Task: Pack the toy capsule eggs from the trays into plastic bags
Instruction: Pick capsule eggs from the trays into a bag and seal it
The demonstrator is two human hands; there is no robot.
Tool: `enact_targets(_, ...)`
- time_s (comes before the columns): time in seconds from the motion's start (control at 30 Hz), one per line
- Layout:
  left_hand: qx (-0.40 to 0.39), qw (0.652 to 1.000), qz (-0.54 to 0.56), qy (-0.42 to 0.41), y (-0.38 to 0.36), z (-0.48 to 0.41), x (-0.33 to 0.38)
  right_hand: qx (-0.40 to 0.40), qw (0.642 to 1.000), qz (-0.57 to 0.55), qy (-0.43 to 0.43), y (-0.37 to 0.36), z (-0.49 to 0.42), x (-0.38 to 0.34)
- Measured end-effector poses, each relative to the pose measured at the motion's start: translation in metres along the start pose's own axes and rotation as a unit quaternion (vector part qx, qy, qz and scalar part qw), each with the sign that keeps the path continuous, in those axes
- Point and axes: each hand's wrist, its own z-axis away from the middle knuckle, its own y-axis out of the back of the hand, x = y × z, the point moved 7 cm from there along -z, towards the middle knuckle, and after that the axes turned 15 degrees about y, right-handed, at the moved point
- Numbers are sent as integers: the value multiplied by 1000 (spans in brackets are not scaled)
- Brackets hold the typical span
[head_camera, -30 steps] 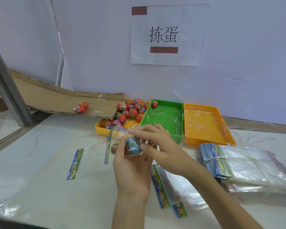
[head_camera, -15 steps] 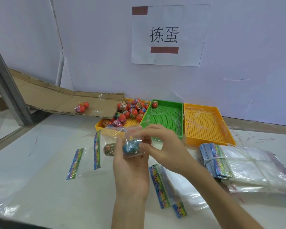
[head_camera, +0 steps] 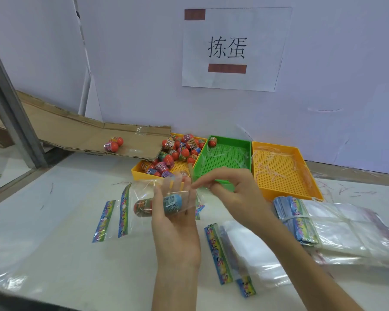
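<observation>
Clear bag [head_camera: 144,191] with two eggs inside, held over the tabletop [head_camera: 54,254].
Blue egg [head_camera: 173,203] and red-green egg [head_camera: 142,208] lie in the bag across the left hand [head_camera: 175,223]; its grip holds them, thumb over the plastic. Right hand [head_camera: 231,191] grip pinches the bag's edge beside the left fingertips. Behind: yellow tray [head_camera: 136,171] of loose eggs, green tray [head_camera: 230,143] holding one.

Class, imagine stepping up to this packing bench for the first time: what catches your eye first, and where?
Dead centre, the left hand holds a clear plastic bag with two capsule eggs inside, while the right hand pinches its edge. Behind them, a heap of red eggs fills the far end of the left yellow tray. Above, a white sign with two large black characters hangs on the wall.
</observation>
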Motion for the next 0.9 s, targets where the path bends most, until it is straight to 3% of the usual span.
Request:
enact_targets(0.1, 22, 999, 29, -11, 6, -1, 4, 48, 996, 50, -51, 16, -10, 10)
enact_targets(0.17, 46, 998, 38, -14, 10, -1, 4, 23, 992, 92, -89, 18, -23, 19)
enact_targets(0.37, 111, 993, 44, -12, 23, -1, 4, -168, 966, 174, -87, -34, -73, 53)
enact_targets(0.5, 101, 994, 32, -19, 21, -1, 6, -340, 909, 225, -90, -77, -82, 77)
enact_targets(0.63, 58, 998, 0, -11, 20, -5, 5, -426, 866, 244, -94, -100, -83, 90)
enact_targets(0.73, 54, 998, 19, 4, 22, -8, 3, -417, 871, 244, -86, -104, -83, 95)
enact_targets(0.9, 53, 998, 38, -13, 22, -7, 1, -279, 935, 210, -59, -86, -81, 93)
